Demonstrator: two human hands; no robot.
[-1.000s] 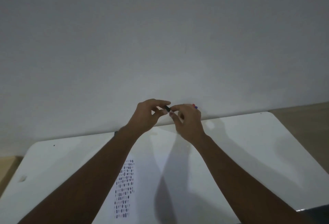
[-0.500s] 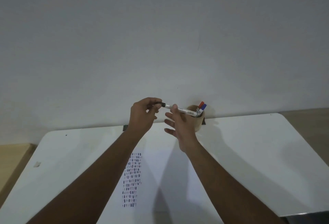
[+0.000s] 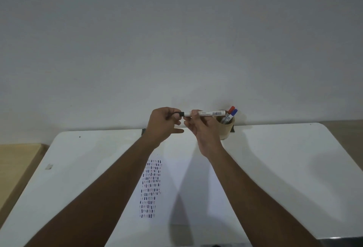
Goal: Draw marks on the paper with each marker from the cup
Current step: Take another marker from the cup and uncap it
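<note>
A white marker (image 3: 208, 113) with a black cap is held level above the table's far edge. My right hand (image 3: 202, 128) grips its barrel near the cap end. My left hand (image 3: 163, 124) pinches the black cap (image 3: 178, 113), which still sits against the barrel. A tan cup (image 3: 227, 130) stands just right of my right hand, with a red-capped marker (image 3: 230, 111) and a blue-capped marker (image 3: 232, 114) in it. The paper (image 3: 176, 184) lies on the table under my forearms, with several rows of short dark marks (image 3: 150, 187).
The white table (image 3: 284, 168) runs up to a plain grey wall. A wooden surface (image 3: 17, 160) lies at the left, and a strip of wooden floor (image 3: 349, 136) at the right. A small scrap (image 3: 49, 166) lies near the table's left edge.
The marker has come out level between my hands, its barrel now plainly seen. The cup with the red and blue markers, hidden a second ago, is in view.
</note>
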